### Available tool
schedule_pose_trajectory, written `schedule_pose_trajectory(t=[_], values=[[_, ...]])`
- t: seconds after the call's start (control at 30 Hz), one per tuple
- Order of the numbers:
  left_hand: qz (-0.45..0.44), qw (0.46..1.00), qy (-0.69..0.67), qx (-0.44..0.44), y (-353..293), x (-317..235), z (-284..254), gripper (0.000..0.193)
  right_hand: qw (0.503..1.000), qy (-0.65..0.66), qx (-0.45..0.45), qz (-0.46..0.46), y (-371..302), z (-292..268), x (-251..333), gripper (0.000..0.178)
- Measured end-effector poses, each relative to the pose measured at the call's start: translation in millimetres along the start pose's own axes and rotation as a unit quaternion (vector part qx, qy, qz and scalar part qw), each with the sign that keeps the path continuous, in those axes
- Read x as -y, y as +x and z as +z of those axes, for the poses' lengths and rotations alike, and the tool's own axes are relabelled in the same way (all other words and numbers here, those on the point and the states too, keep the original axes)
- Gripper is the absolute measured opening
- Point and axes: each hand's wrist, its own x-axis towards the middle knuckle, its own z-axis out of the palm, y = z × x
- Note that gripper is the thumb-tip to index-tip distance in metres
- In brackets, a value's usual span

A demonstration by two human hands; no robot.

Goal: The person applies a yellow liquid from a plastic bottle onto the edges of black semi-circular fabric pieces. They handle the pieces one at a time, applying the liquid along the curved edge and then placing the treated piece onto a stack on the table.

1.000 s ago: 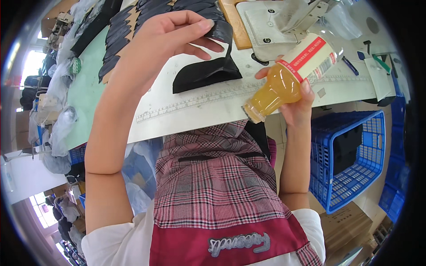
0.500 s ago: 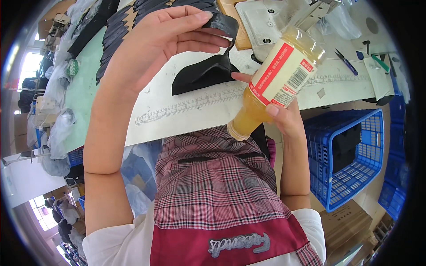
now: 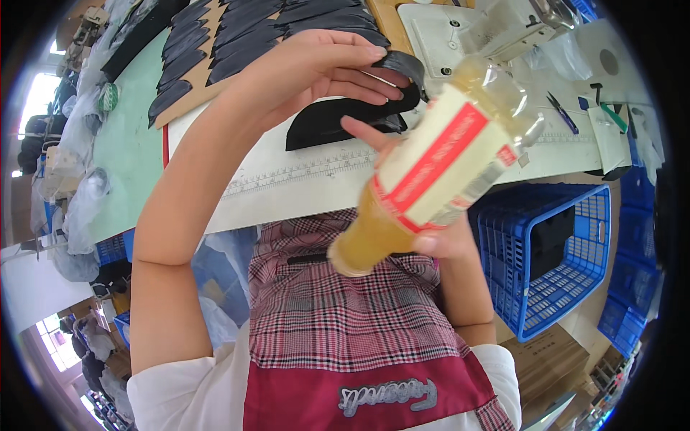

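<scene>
My right hand grips a plastic bottle of amber drink with a white and red label, tilted up toward the camera, its neck pointing up right. My left hand is raised over the white worktable, fingers curled on a curved black piece of material that hangs above a flat black cut piece lying on the table. The bottle hides part of the table and the sewing machine behind it.
Rows of black cut pieces lie on a board at the back. A white sewing machine stands at the far right, with scissors beside it. A blue plastic crate sits below the table's right side. Bags pile at left.
The bottle has been lifted and tipped closer to the camera, its base swinging down left. My left hand stays raised over the black pieces.
</scene>
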Motion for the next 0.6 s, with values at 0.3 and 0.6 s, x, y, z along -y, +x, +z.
schedule_pose_trajectory(t=[0.3,0.6], values=[[0.008,0.994,-0.085,0.065,25.9,-15.7,-19.8,0.03,0.978,-0.067,-0.075,0.184,11.4,18.8,1.0,0.063],[0.135,0.985,-0.101,-0.038,6.7,-99.1,-58.1,0.032,0.992,-0.079,-0.071,0.072,14.2,21.7,-11.6,0.068]])
